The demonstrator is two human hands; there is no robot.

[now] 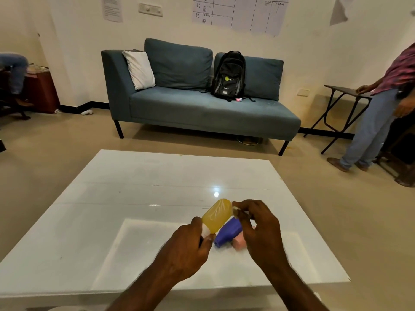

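The left hand point(188, 245), lower centre of the frame, grips the neck end of a yellow bottle point(216, 215), with fingers and thumb curled round its white cap point(205, 231). The bottle is translucent, amber-yellow and rounded, and it is tilted with its base pointing up and away from the wearer. It is held clear above the table point(134, 198). The right hand point(260, 227), just right of the bottle, pinches a small pale piece point(235, 209) between thumb and forefinger and holds it against the bottle's base. What the piece is cannot be told. Both forearms enter from the bottom edge and converge toward the bottle. Directly below the hands, a purple bottle point(228, 234) lies on its side on the glossy white table, with a pink block point(239, 241) touching its right side. Beyond the table, in the upper centre, a blue sofa point(202, 108) carries a black backpack point(229, 75) and a white cushion point(139, 69). A standing person point(370, 122) is at the right edge.
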